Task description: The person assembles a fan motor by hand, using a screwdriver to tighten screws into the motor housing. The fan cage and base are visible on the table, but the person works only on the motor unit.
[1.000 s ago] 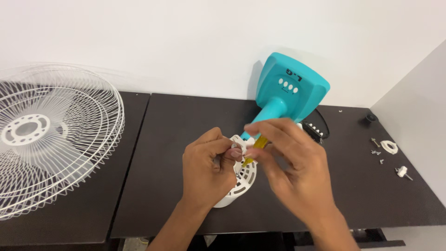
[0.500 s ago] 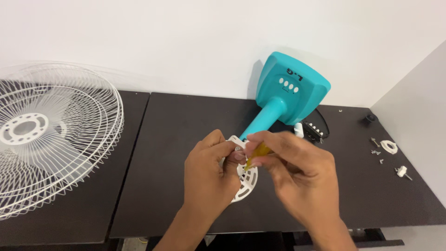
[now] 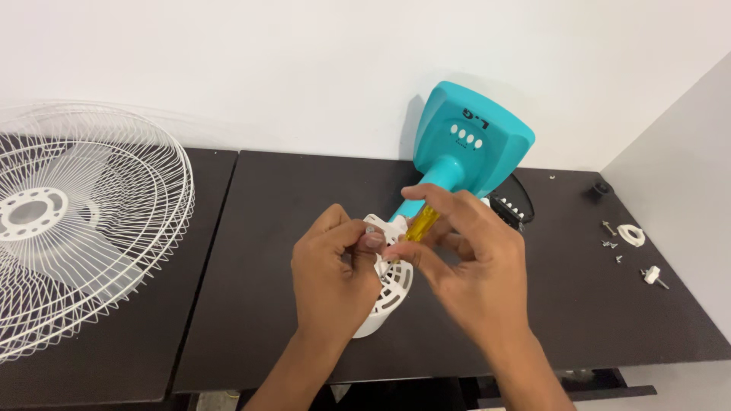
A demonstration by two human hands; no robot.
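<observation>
While our right hand (image 3: 476, 259) pinches the yellow screwdriver handle (image 3: 420, 222) between thumb and fingers, our left hand (image 3: 335, 270) has its fingers closed on the white vented motor cover (image 3: 392, 289), held just above the desk (image 3: 266, 228) near its front edge, about mid-width. Behind them the teal fan base (image 3: 472, 144) sits at the back edge. White wire grille (image 3: 76, 228) lies on the left desk; loose screws and small white parts (image 3: 628, 236) sit near the right edge.
</observation>
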